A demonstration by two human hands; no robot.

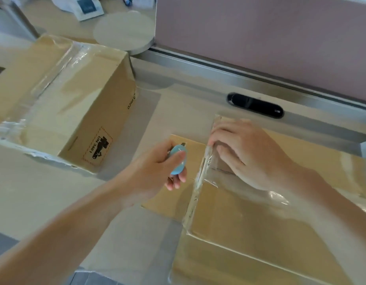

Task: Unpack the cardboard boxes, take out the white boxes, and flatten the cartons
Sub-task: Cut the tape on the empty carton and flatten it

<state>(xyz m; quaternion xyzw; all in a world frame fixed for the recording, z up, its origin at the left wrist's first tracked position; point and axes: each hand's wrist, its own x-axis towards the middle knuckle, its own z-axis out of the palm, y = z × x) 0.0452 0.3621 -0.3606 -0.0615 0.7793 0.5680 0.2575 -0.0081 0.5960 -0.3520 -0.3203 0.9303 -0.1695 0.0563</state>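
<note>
While the left hand [155, 171] grips a cutter [178, 162], the carton's [249, 227] edge runs near-to-far.

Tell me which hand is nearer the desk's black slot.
Right. The right hand presses the taped carton just short of the black slot; the left hand, gripping a blue cutter, is farther back and left.

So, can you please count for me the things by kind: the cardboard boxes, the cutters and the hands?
Cardboard boxes: 2, the left box and the right box
Blue cutters: 1, the cutter, held in the left hand
Hands: 2, the left hand and the right hand, which lies on the right box
Total: 5
</note>
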